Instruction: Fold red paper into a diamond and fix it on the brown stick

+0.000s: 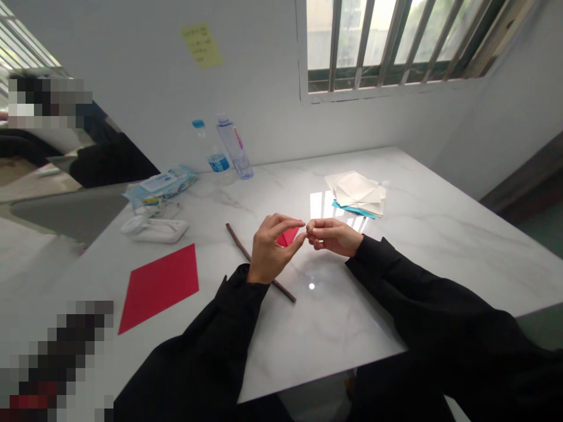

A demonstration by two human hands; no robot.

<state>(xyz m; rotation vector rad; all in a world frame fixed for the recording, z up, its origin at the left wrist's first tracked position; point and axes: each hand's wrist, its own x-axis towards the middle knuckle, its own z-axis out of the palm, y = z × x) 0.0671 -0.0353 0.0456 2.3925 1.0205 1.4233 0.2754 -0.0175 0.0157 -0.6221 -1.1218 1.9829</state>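
My left hand [273, 249] is curved, its thumb and index fingertips slightly apart, with nothing visible between them. These tips come close to the fingertips of my right hand [334, 236]. The right thumb and fingers are pinched together, and whatever they hold is too small to make out. Through the gap of my left hand a folded piece of red paper [288, 234] shows, partly hidden by the fingers; I cannot tell whether it touches them. A thin brown stick [237, 239] lies slantwise on the table, passing under my left wrist.
On the marble-patterned table [334, 328] lie a red paper sheet [162, 287], a white device [158, 230] and a wipes pack [162, 181]. Two plastic bottles, one blue-capped [215, 155] and one clear [235, 146], stand by the wall. Folded cream papers [356, 190] lie right. A person [109, 152] is at left.
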